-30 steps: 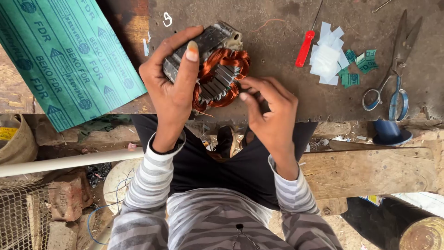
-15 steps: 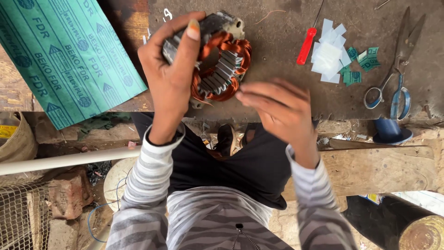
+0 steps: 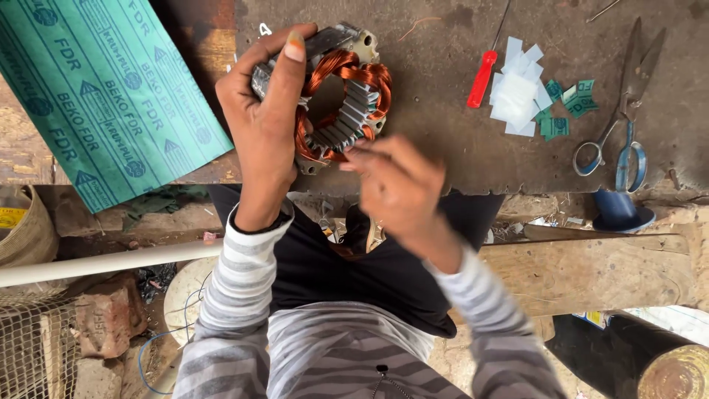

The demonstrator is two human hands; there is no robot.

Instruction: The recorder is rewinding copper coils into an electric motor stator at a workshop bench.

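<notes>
We note R hand has come off stator, fingers apart, blurred; L hand still clamps it, scissors well right.

Single head-worn view, looking steeply down, close over workbench edge and wearer's lap.

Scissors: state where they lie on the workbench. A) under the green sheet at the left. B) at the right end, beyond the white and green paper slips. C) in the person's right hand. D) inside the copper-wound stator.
B: the scissors lie flat at the bench's right end, past the paper slips, apart from both hands and the stator.
</notes>
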